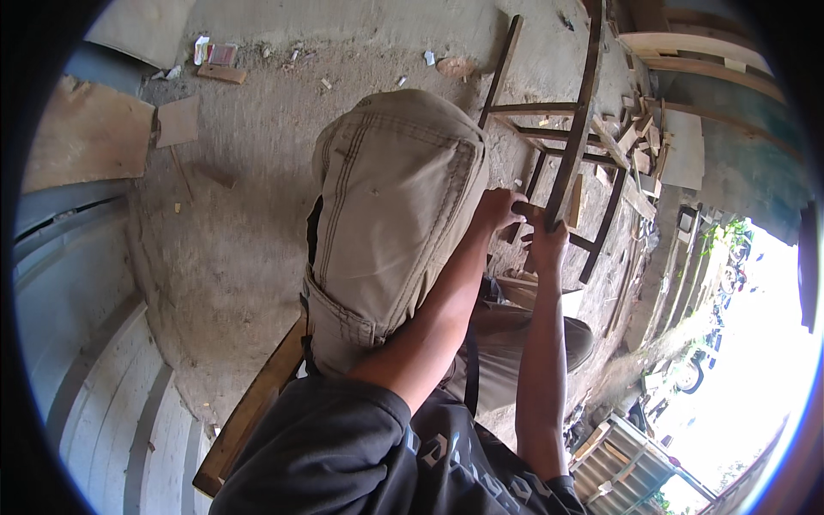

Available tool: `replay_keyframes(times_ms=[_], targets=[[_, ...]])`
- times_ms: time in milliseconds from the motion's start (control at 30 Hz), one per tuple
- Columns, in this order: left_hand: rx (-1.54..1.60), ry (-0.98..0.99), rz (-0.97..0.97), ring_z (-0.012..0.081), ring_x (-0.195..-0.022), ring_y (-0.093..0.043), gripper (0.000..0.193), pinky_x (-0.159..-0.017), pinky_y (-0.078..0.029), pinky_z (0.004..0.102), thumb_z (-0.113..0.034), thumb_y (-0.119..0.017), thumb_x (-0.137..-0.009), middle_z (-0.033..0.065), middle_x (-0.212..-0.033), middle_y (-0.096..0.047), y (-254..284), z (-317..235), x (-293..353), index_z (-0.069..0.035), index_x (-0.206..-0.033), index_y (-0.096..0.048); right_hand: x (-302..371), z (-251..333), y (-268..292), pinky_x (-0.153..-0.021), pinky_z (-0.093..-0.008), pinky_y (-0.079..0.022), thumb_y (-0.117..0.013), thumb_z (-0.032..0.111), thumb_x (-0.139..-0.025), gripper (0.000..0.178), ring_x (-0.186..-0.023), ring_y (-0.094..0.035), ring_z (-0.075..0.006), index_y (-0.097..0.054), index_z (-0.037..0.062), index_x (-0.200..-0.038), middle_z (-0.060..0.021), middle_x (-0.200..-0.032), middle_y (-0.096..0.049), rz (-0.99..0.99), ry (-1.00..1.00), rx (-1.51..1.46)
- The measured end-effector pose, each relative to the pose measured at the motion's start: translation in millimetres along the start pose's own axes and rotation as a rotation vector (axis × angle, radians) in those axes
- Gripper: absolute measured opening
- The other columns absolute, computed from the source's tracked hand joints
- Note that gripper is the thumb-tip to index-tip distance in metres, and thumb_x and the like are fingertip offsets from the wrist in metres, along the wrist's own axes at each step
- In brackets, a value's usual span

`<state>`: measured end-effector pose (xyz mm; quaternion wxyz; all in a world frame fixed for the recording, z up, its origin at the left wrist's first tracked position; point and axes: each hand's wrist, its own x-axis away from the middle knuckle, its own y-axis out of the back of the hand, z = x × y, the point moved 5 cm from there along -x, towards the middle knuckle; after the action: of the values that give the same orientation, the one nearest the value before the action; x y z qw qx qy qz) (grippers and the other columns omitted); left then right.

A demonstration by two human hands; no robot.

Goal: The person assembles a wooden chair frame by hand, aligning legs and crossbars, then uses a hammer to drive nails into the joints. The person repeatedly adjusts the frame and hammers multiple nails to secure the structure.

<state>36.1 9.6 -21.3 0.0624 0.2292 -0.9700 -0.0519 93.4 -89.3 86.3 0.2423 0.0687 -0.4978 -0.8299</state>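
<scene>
A dark wooden frame [578,129] stands or lies on the bare floor [249,223], its long bar reaching toward the person. The right hand [547,246] is closed around the near end of that bar. The left hand [499,209], just left of the same end, has its fingers curled against the tip of a short piece there; whether it pinches the wood I cannot tell. The raised trouser knee [395,206] is left of the frame. Scrap wood [644,154] is heaped to the frame's right, and a pale brown sheet [86,133] stands far to its left.
</scene>
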Motion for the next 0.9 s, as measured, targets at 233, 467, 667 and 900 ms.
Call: replay_keyframes(times_ms=[233,467,667,900], targets=[[0.02,0.018,0.037,0.0318,-0.103,-0.066,0.046,-0.092,-0.051,0.0408,-0.029,-0.081,-0.074,0.0151,-0.109,-0.07,-2.6,4.9,-3.8,-0.016,-0.116,-0.069,-3.0,-4.7,-1.6,-0.04,-0.0285,-0.047,-0.07,0.032,-0.09,0.038,-0.045,-0.06,-0.0149,-0.06,-0.0034,-0.099,-0.0092,-0.074,-0.066,0.024,-0.067,-0.042],[-0.034,0.037,0.007,0.0318,-0.101,-0.067,0.045,-0.09,-0.051,0.0405,-0.032,-0.08,-0.075,0.0131,-0.106,-0.071,-1.7,5.5,-2.7,-0.019,-0.116,-0.069,5.1,13.3,7.3,-0.049,-0.0302,-0.052,-0.069,0.041,-0.089,0.043,-0.052,-0.066,-0.0145,-0.067,0.0021,-0.108,-0.0082,-0.069,-0.066,0.064,-0.118,-0.028],[-0.037,0.004,-0.016,0.0311,-0.098,-0.068,0.043,-0.087,-0.053,0.04,-0.03,-0.08,-0.075,0.0136,-0.103,-0.071,5.2,2.8,-3.2,-0.019,-0.115,-0.069,-0.8,9.6,2.7,-0.05,-0.0296,-0.052,-0.069,0.039,-0.089,0.041,-0.053,-0.066,-0.0152,-0.067,0.0026,-0.109,-0.0081,-0.07,-0.066,0.066,-0.038,-0.038],[-0.022,0.0,0.02,0.0302,-0.096,-0.068,0.042,-0.086,-0.053,0.0399,-0.03,-0.08,-0.076,0.0135,-0.102,-0.071,1.1,1.8,-3.4,-0.019,-0.115,-0.069,2.0,9.0,4.5,-0.041,-0.0278,-0.046,-0.069,0.032,-0.091,0.037,-0.046,-0.061,-0.014,-0.062,-0.0027,-0.102,-0.0096,-0.078,-0.069,0.071,-0.045,-0.067]])
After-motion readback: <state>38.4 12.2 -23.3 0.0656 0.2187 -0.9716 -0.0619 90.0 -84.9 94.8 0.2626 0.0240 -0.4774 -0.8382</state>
